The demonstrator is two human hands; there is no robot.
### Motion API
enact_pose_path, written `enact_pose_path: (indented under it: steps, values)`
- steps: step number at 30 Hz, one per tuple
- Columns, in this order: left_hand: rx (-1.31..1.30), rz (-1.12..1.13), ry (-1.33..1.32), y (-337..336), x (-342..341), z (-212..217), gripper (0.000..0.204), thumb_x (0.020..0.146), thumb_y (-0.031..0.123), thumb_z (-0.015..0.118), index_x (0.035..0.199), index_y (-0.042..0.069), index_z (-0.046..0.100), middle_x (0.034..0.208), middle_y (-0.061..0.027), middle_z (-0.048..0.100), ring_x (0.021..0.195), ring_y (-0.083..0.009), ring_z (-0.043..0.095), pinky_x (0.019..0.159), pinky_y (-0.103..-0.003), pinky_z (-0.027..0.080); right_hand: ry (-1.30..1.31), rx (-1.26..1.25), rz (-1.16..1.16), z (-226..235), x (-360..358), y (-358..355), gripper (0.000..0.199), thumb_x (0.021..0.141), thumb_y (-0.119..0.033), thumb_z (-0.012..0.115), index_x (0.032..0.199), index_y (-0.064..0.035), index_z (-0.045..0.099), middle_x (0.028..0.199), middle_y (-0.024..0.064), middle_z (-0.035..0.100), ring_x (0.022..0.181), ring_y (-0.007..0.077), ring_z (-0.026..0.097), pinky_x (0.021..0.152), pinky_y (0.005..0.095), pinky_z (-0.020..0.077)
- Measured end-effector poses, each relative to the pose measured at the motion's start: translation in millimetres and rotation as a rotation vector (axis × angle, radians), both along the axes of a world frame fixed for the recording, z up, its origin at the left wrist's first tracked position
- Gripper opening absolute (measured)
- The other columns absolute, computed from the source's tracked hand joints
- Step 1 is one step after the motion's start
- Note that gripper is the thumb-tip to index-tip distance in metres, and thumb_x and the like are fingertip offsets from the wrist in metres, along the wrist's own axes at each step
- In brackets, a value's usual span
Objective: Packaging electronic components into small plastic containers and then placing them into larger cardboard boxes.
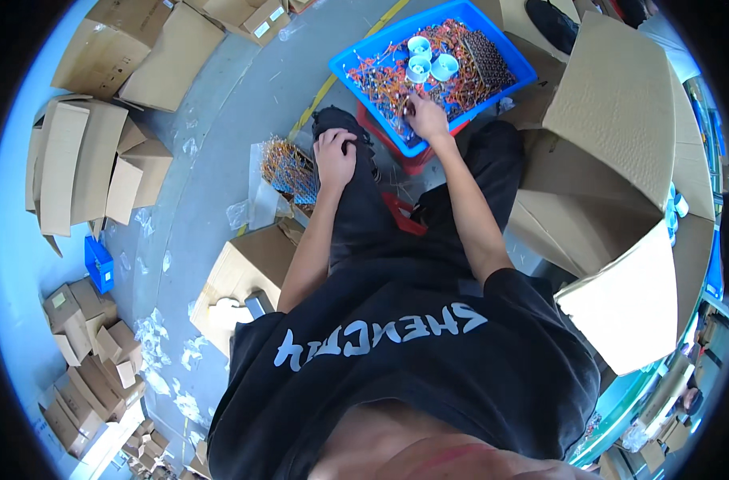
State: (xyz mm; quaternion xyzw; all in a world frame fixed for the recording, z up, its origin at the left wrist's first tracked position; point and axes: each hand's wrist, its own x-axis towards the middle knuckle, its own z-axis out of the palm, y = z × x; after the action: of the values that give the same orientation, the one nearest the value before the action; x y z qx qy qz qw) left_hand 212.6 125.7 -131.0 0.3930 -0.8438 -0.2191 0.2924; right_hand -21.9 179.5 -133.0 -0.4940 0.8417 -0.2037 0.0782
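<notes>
My right hand point(427, 117) reaches over the near edge of a blue plastic tray point(370, 102). Its fingers are drawn together among small parts with orange and red wires point(387, 86); what they pinch, if anything, is too small to make out. Three pale round cups point(444, 67) stand together on the wired parts. On the tray's right side lies a dark block of closely packed parts point(486, 60). My left hand point(335, 157) rests on my left knee, fingers laid out over the black trouser cloth and holding nothing.
Beneath the tray is a red container point(413, 166). Left of my leg sits a bundle of orange-wired parts point(288, 170) on plastic wrap. A large open carton point(600, 120) stands close on my right, another carton point(256, 260) at my left. A small blue bin point(99, 264) lies farther left.
</notes>
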Motion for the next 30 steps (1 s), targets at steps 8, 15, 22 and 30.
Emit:
enact_pose_path:
  steps: [8, 15, 22, 30]
  values:
    - [-0.119, 0.015, -0.011, 21.4, 19.6, 38.1, 0.014, 0.076, 0.01, 0.062, 0.089, 0.013, 0.067, 0.102, -0.0032, 0.061, 0.105, -0.0244, 0.053, 0.09, -0.039, 0.039, -0.555, -0.397, -0.065, -12.2, -35.9, 3.4, 0.017, 0.078, -0.019, 0.07, 0.089, -0.0056, 0.068, 0.095, 0.016, 0.067, 0.078, 0.0262, 0.066, 0.068, 0.0374, 0.0521]
    - [-0.022, 0.019, 0.08, 28.0, 6.5, 97.9, 0.008, 0.083, 0.008, 0.061, 0.089, 0.009, 0.066, 0.091, -0.0044, 0.065, 0.085, -0.0197, 0.061, 0.075, -0.032, 0.046, -1.264, -0.737, -0.093, 5.7, -29.3, 6.9, 0.021, 0.083, -0.02, 0.068, 0.092, -0.0008, 0.07, 0.084, 0.0106, 0.069, 0.078, 0.0162, 0.065, 0.065, 0.0318, 0.0495]
    - [0.571, -0.258, 0.392, 33.7, -62.8, 80.2, 0.011, 0.091, 0.01, 0.055, 0.097, 0.004, 0.061, 0.093, -0.0035, 0.066, 0.08, -0.011, 0.061, 0.069, -0.026, 0.047, -0.712, -0.685, -0.008, 8.2, -76.9, 18.3, 0.024, 0.082, -0.023, 0.07, 0.094, -0.0011, 0.071, 0.081, 0.0093, 0.069, 0.077, 0.012, 0.062, 0.067, 0.026, 0.0465]
    - [0.721, -0.197, 0.547, 25.7, -87.8, 49.0, 0.019, 0.091, 0.008, 0.053, 0.11, 0.005, 0.055, 0.096, -0.0067, 0.063, 0.08, -0.0134, 0.062, 0.068, -0.025, 0.047, -0.553, -0.457, 0.068, 64.0, -63.9, 9.8, 0.025, 0.084, -0.023, 0.068, 0.094, -0.0001, 0.07, 0.077, 0.005, 0.068, 0.071, 0.009, 0.059, 0.066, 0.0238, 0.0453]
